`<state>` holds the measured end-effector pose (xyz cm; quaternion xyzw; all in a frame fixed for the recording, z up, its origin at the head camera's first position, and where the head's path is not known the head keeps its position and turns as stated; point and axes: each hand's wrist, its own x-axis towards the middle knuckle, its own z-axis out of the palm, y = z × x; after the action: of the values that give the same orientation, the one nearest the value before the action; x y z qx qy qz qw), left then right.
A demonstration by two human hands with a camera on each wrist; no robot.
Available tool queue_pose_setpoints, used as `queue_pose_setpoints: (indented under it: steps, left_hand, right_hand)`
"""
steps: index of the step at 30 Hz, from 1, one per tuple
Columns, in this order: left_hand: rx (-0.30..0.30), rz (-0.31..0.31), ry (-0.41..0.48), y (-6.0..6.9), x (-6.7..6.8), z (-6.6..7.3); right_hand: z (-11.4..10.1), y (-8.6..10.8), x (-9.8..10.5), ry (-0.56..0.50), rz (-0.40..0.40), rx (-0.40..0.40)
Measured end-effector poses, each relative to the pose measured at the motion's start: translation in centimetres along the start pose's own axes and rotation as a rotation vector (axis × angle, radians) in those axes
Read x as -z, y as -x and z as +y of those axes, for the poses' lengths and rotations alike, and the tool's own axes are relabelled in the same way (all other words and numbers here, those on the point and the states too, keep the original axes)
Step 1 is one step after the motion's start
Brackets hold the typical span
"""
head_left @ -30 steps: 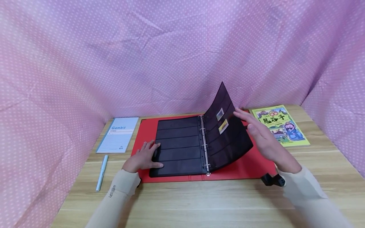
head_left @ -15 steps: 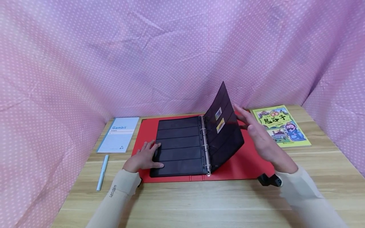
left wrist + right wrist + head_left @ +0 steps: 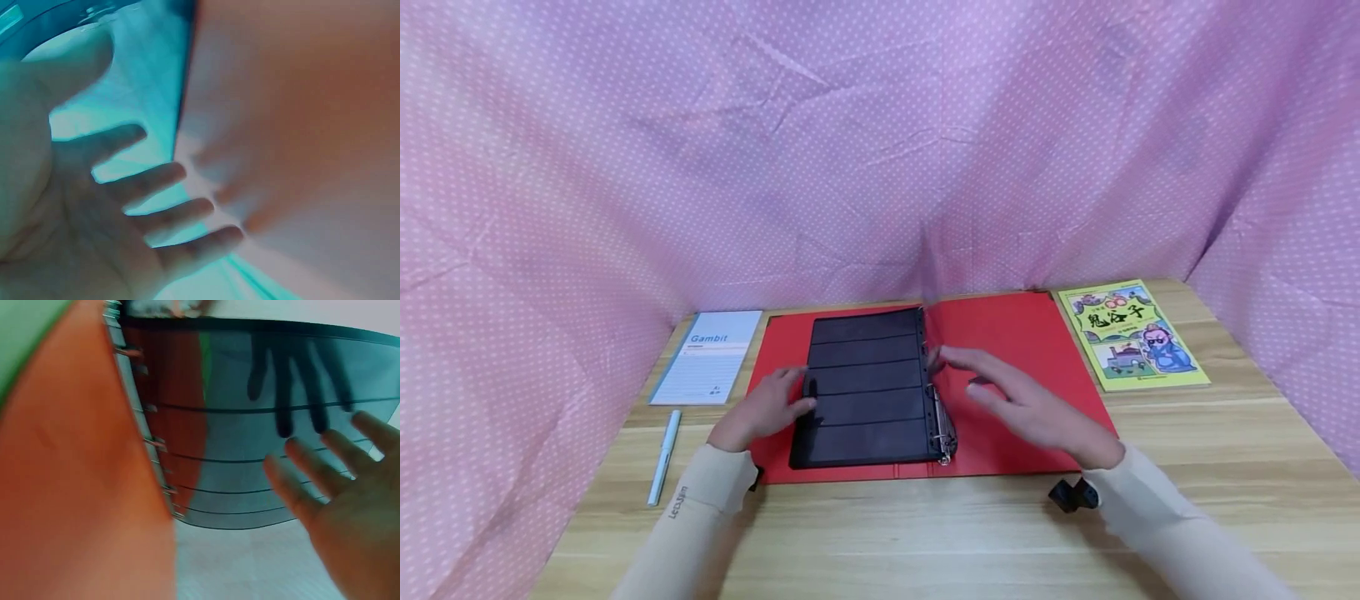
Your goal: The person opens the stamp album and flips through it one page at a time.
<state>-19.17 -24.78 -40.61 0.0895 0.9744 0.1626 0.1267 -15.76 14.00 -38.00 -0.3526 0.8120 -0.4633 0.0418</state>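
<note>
A red ring binder (image 3: 1015,350) lies spread out on the table, with black pocket pages (image 3: 865,396) flat on its left side. One dark page (image 3: 237,472) stands up from the metal rings (image 3: 153,440); in the head view it is blurred and seen nearly edge-on. My right hand (image 3: 1030,400) reaches to this page's right face, fingers extended, their dark reflections showing on the sheet. Whether the fingertips touch it, I cannot tell. At the left edge of the flat pages, my left hand (image 3: 763,408) hovers or rests lightly with spread fingers, holding nothing.
A pale blue-and-white notebook (image 3: 706,358) lies left of the binder, with a light blue pen (image 3: 664,457) in front of it. To the right is a yellow comic-style book (image 3: 1135,337). A pink dotted curtain (image 3: 865,150) hangs behind the wooden table (image 3: 850,533).
The page with two small stamp-like pictures has swung leftward from leaning right to nearly upright. My right hand has followed it left. My left hand has shifted slightly left.
</note>
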Motion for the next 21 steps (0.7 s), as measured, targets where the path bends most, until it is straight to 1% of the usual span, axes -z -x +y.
queue_pose_setpoints:
  steps: [3, 5, 7, 9, 11, 12, 14, 16, 18, 20, 21]
  left_hand:
    - [-0.024, 0.088, 0.065, 0.1, 1.4, 0.5]
    - [-0.059, 0.124, 0.107, 0.1, 2.4, 0.9]
    - [-0.098, 0.137, 0.151, 0.2, 3.2, 1.2]
    - [-0.133, 0.137, 0.181, 0.1, 3.6, 1.5]
    - [-0.159, 0.118, 0.203, 0.1, 3.5, 1.8]
    - [-0.169, 0.104, 0.196, 0.0, 3.3, 2.0]
    - [-0.162, 0.061, 0.142, 0.0, 2.3, 2.4]
    - [-0.125, -0.017, 0.060, -0.1, 1.1, 2.9]
    - [-0.065, -0.105, -0.045, -0.1, -0.2, 3.5]
    - [-0.001, -0.174, -0.131, -0.1, -1.3, 4.0]
    - [0.023, -0.195, -0.168, -0.1, -1.7, 4.2]
  right_hand:
    - [0.8, 0.0, -1.3, 0.112, -0.069, -0.087]
    - [1.2, -0.1, -2.0, 0.182, -0.110, -0.110]
    - [1.5, -0.3, -2.6, 0.227, -0.148, -0.114]
    - [1.5, -0.5, -3.2, 0.266, -0.186, -0.103]
    - [1.4, -0.8, -3.7, 0.310, -0.215, -0.094]
    - [1.4, -0.8, -3.9, 0.336, -0.226, -0.087]
    - [1.3, -0.9, -4.4, 0.381, -0.237, -0.079]
    - [1.2, -1.0, -4.8, 0.428, -0.233, -0.086]
    - [1.1, -1.0, -5.0, 0.454, -0.222, -0.083]
    - [1.1, -1.0, -5.0, 0.454, -0.214, -0.084]
    - [1.2, -1.0, -5.0, 0.444, -0.212, -0.080]
